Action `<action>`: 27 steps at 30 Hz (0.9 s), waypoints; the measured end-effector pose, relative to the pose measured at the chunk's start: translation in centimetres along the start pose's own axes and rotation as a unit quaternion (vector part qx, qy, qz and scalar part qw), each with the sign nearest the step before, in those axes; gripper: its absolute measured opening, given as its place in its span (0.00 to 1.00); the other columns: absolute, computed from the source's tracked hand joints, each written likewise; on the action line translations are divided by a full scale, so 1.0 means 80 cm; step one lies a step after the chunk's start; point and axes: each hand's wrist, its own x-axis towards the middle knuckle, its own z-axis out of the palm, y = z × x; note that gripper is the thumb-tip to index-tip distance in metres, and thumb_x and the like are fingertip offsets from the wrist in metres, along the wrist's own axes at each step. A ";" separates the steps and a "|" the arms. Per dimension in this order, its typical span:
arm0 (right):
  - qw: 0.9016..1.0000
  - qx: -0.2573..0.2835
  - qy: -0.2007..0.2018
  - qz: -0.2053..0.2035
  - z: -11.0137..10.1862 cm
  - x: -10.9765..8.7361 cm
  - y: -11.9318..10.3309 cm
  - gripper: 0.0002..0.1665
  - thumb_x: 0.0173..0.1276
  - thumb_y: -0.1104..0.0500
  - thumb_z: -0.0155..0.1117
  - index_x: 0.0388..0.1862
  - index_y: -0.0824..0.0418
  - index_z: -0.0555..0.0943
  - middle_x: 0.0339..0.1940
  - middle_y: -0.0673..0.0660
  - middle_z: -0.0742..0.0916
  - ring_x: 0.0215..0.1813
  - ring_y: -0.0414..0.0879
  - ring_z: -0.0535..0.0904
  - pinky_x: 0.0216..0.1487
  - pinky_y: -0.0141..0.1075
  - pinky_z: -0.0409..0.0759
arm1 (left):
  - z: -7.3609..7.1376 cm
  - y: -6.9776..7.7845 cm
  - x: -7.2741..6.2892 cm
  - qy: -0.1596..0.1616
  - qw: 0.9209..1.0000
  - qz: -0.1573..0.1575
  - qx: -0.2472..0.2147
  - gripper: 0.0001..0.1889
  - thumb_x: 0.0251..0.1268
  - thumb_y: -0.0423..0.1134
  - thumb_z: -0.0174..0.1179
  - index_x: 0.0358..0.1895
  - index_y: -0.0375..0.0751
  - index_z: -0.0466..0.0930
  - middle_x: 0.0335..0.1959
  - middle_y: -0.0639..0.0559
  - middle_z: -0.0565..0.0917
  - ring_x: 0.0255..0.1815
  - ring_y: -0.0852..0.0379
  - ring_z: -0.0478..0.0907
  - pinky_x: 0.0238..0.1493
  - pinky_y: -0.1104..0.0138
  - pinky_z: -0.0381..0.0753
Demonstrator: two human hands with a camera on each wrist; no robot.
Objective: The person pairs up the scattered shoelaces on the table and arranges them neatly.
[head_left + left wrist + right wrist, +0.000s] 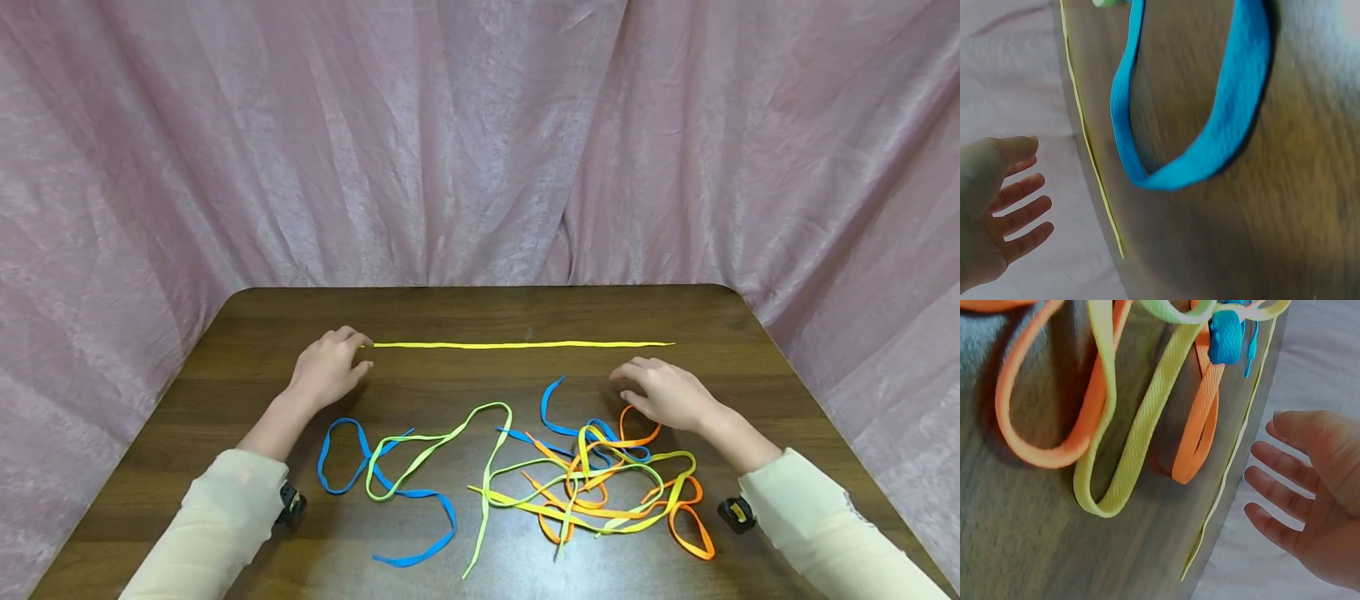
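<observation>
A yellow shoelace (517, 344) lies stretched straight from left to right across the far part of the table. My left hand (328, 367) is over its left end, fingers spread and relaxed, with nothing held in the left wrist view. My right hand (667, 392) hovers near the right end, on the near side of the lace, its fingers loosely bent around nothing. Below the right hand lies a tangle of shoelaces: orange (693, 546), blue (551, 408), yellow-green (682, 458) and light green (483, 517). Nearer the left hand is another blue shoelace (442, 508), loosely looped.
The brown wooden table (225, 517) has rounded far corners. Behind it and along both sides hangs a pink velvet curtain (480, 150). A small black device (291, 504) sits at the left wrist, and a similar device (737, 515) at the right.
</observation>
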 end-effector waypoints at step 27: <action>1.000 0.008 0.016 -0.003 0.003 -0.036 -0.023 0.17 0.53 0.61 0.70 0.44 0.56 0.82 0.40 0.50 0.83 0.41 0.45 0.80 0.36 0.40 0.77 | 0.015 0.136 0.012 0.030 0.982 0.187 0.025 0.19 0.52 0.47 0.67 0.46 0.43 0.79 0.42 0.50 0.78 0.42 0.52 0.76 0.42 0.62 0.77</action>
